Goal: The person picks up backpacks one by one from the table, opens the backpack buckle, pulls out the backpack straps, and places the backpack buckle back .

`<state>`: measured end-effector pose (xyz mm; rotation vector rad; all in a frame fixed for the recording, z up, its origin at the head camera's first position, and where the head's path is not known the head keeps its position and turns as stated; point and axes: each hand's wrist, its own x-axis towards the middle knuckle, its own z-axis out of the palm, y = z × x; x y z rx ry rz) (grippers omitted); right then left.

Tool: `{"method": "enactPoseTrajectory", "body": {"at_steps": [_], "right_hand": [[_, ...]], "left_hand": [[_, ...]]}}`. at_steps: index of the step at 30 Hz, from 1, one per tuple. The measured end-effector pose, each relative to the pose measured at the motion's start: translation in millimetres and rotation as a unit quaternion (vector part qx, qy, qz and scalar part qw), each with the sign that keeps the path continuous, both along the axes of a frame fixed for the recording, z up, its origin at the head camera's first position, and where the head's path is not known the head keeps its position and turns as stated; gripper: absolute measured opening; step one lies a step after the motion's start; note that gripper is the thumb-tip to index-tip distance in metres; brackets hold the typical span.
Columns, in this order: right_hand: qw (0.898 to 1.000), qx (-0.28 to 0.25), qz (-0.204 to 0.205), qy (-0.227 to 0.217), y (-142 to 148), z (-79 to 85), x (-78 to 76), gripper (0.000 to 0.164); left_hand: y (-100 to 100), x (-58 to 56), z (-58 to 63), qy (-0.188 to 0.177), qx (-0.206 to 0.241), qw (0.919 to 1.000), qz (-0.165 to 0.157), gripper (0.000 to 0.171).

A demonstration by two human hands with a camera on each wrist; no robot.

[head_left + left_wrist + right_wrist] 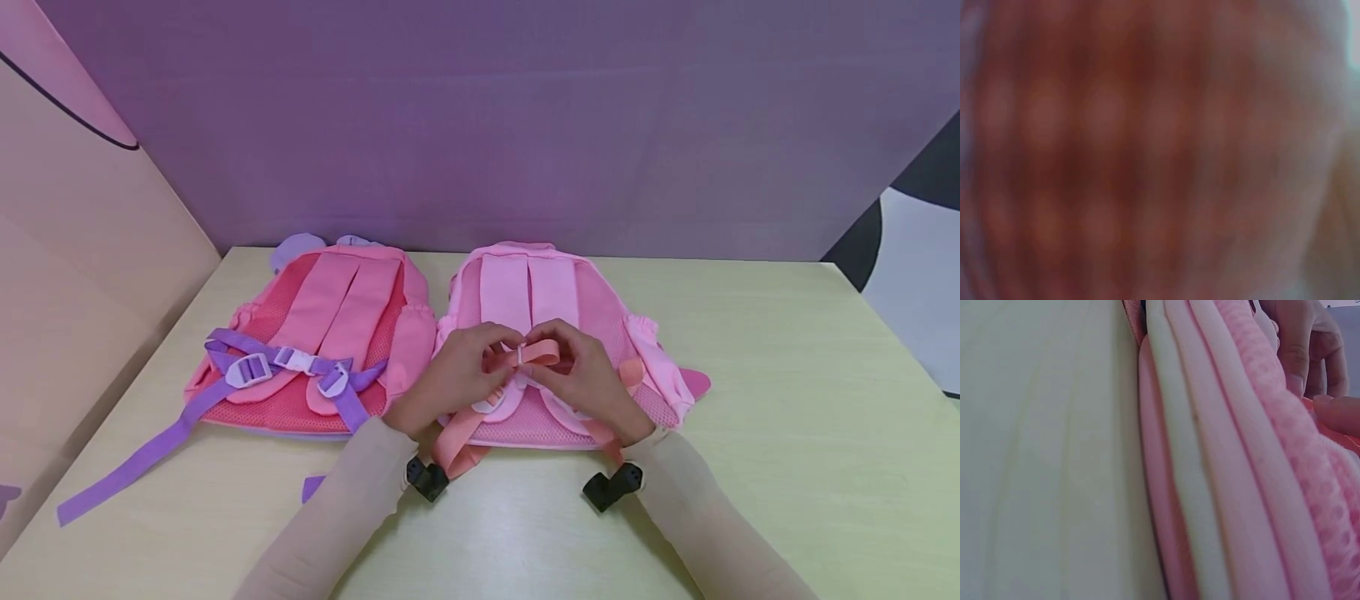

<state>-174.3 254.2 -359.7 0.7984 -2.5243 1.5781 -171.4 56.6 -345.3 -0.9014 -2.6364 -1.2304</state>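
Observation:
In the head view a light pink backpack (607, 325) lies back side up, its padded shoulder straps (506, 287) facing me. Over its middle, my left hand (461, 375) and right hand (596, 379) meet. Between them they pinch a coral webbing strap (546, 353), folded into a small loop beside a narrow white clip (519, 356), partly hidden by fingers. The strap's lower end (456, 446) hangs past the backpack's bottom edge under my left wrist. The right wrist view shows the backpack's mesh back panel (1291, 450) with fingers above it; the left wrist view is a reddish blur.
A darker pink backpack (408, 346) lies left of the light one, with purple straps (198, 421) joined by a white buckle (295, 360) across it. One purple strap trails over the table (795, 433). A purple partition (480, 133) stands behind, a pale wall (82, 250) at left.

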Motion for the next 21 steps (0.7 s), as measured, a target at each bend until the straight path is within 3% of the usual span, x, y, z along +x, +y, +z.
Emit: {"method": "enactPoseTrajectory", "body": {"at_steps": [4, 15, 21], "right_hand": [[1.0, 0.001, -0.002, -0.004, -0.1, 0.3, 1.2, 0.029], [1.0, 0.008, -0.003, 0.007, 0.7, -2.9, -0.8, 0.027], [1.0, -0.005, -0.002, 0.012, -0.4, -2.3, 0.2, 0.025]], "left_hand": [[0.4, 1.5, 2.2, -0.013, 0.006, 0.9999, 0.008, 0.034], [1.3, 1.0, -0.2, 0.016, 0.02, 0.9997, 0.0, 0.031], [0.5, 0.2, -1.2, 0.013, 0.002, 0.9998, 0.016, 0.032]]}}
